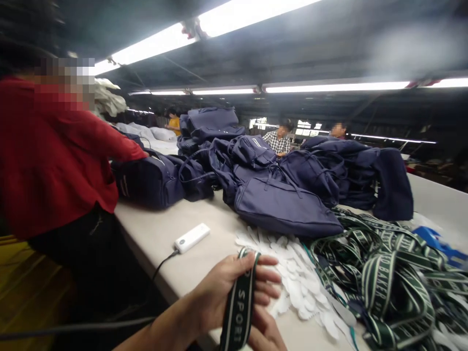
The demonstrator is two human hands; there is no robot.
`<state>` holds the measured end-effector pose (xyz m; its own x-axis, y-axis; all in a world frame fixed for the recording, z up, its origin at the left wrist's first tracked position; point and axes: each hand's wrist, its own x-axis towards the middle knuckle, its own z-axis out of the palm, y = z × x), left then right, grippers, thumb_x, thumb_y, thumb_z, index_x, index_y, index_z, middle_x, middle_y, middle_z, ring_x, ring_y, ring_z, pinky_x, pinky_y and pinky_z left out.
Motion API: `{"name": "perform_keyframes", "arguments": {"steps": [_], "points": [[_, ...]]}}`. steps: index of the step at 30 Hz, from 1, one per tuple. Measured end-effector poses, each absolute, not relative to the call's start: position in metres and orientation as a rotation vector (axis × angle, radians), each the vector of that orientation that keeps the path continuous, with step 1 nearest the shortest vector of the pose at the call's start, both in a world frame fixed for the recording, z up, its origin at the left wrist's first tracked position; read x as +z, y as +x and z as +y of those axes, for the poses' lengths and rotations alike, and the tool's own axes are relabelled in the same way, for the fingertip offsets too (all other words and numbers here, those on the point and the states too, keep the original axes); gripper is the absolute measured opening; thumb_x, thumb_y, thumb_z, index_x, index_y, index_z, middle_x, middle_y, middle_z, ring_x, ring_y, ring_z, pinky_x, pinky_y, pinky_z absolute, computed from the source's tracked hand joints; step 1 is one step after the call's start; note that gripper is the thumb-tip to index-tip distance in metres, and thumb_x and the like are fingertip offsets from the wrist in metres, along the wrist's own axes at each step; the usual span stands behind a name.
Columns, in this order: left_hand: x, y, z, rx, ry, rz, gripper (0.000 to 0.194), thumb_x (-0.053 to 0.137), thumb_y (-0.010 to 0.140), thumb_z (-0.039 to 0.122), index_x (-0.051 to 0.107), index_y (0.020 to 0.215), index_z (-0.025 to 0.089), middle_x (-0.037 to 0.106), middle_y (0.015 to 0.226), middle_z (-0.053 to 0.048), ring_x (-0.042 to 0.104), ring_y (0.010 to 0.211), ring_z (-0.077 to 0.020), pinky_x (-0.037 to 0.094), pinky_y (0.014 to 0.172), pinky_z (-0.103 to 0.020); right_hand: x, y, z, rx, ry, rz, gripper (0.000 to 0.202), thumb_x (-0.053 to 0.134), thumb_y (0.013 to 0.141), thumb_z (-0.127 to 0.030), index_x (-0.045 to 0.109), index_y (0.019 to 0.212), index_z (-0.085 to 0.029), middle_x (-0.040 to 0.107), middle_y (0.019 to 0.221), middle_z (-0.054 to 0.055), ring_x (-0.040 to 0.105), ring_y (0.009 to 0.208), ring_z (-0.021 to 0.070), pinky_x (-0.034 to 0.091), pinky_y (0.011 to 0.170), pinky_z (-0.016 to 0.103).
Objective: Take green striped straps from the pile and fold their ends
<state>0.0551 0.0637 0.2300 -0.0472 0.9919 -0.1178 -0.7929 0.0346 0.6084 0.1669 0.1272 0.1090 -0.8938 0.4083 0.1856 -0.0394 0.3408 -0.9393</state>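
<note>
My left hand (234,280) holds a dark green strap (239,312) lettered "SPORT" above the near edge of a pale worktable (157,226), the thumb clamped on the strap near its folded top and the other fingers reaching out past it, side by side. My right hand (268,331) is at the strap's lower right, partly cut off by the bottom of the view; I cannot tell whether its fingers are closed on the strap. The strap hangs from my left hand in a narrow fold, pale stripes along its edges.

Just beyond my fingers lie scattered white cutouts (296,282), and to their right sprawls a tangled heap of matching straps (391,287), some reading "BAKER," with a bright blue item (438,246) at its far side. A white device (192,238) with a black cable (164,263) sits on the table to the left of the cutouts.

Navy bags (285,204) are piled across the table behind. At left, a person in red (54,156) extends an arm over one of the bags, while a person in a checked shirt (278,142) appears beyond the pile under long ceiling lights (234,19).
</note>
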Motion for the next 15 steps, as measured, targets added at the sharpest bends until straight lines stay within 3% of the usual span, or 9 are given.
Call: {"name": "perform_keyframes", "arguments": {"steps": [3,7,11,15], "points": [[0.237,0.041,0.087,1.623,0.289,0.657,0.032,0.044,0.099,0.022,0.068,0.104,0.001,0.075,0.094,-0.014,0.072,0.077,-0.0138,0.057,0.074,-0.019,0.107,0.154,0.127,1.984,-0.344,-1.941,0.044,0.046,0.093,-0.049,0.07,0.11,-0.015,0.072,0.084,0.01,0.07,0.074,0.0245,0.057,0.065,0.035],[0.225,0.007,0.117,1.713,0.36,0.658,0.036,0.042,0.098,0.018,0.061,0.119,-0.005,0.07,0.113,-0.021,0.069,0.102,-0.021,0.055,0.094,-0.028,0.113,0.141,0.138,2.375,-0.291,-1.448,0.04,0.061,0.087,-0.05,0.062,0.105,-0.013,0.073,0.076,0.009,0.068,0.062,0.0185,0.051,0.053,0.024],[0.212,-0.016,0.129,1.762,0.379,0.83,0.031,0.044,0.092,0.003,0.062,0.116,-0.003,0.071,0.112,-0.019,0.071,0.098,-0.0225,0.059,0.088,-0.031,0.117,0.139,0.156,2.507,-0.244,-1.379,0.041,0.065,0.086,-0.052,0.058,0.101,-0.015,0.074,0.083,0.011,0.07,0.066,0.019,0.055,0.06,0.027],[0.217,-0.031,0.128,1.801,0.34,0.79,0.036,0.034,0.1,0.011,0.06,0.119,-0.004,0.075,0.093,-0.016,0.073,0.078,-0.0147,0.06,0.076,-0.02,0.103,0.14,0.16,2.647,-0.167,-1.341,0.042,0.068,0.086,-0.048,0.058,0.107,-0.013,0.073,0.098,0.014,0.072,0.082,0.023,0.058,0.071,0.033]]}}
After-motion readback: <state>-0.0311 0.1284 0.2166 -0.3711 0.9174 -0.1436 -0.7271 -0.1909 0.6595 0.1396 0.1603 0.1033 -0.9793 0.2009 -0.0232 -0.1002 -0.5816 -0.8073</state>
